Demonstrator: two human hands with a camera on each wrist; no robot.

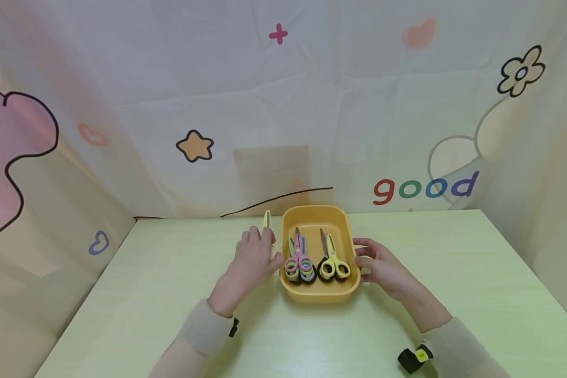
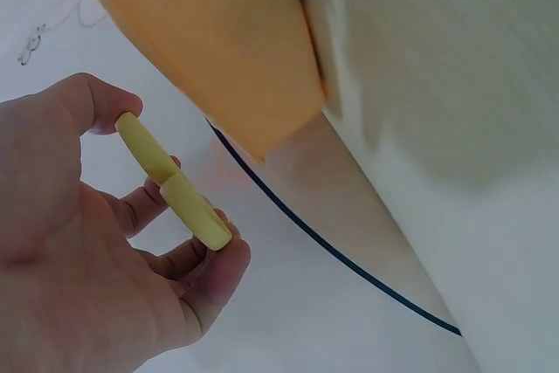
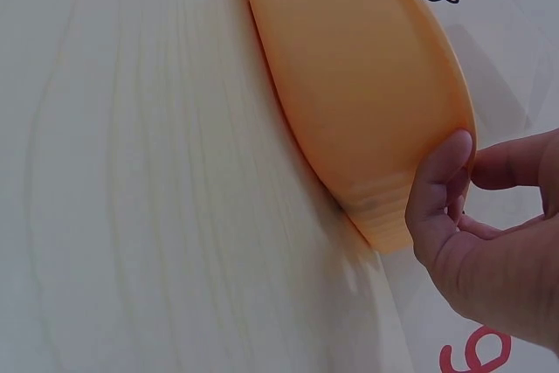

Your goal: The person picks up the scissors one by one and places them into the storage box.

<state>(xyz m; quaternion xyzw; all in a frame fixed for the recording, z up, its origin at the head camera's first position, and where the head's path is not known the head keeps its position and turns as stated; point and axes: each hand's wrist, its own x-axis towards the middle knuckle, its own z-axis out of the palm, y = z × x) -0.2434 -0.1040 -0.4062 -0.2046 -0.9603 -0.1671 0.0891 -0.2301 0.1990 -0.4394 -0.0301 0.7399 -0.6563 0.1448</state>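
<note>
My left hand (image 1: 250, 257) holds a pair of yellow scissors (image 1: 266, 218) just left of the yellow tray (image 1: 319, 298). Their blades point away from me; in the left wrist view, fingers and thumb pinch the scissors' yellow handles (image 2: 196, 213). At the tray's right side my right hand (image 1: 382, 270) grips the rim between thumb and fingers, as the right wrist view shows on the tray's outer wall (image 3: 358, 67). Inside the tray lie several scissors in two groups: pink scissors (image 1: 297, 260) on top at left, yellow scissors (image 1: 332, 261) over black ones at right.
A pale wooden table (image 1: 453, 273) carries the tray near its back edge. Behind it hangs a white curtain (image 1: 264, 79) printed with a star, a flower and the word "good". A black strap with a small device (image 1: 413, 358) sits at my right wrist.
</note>
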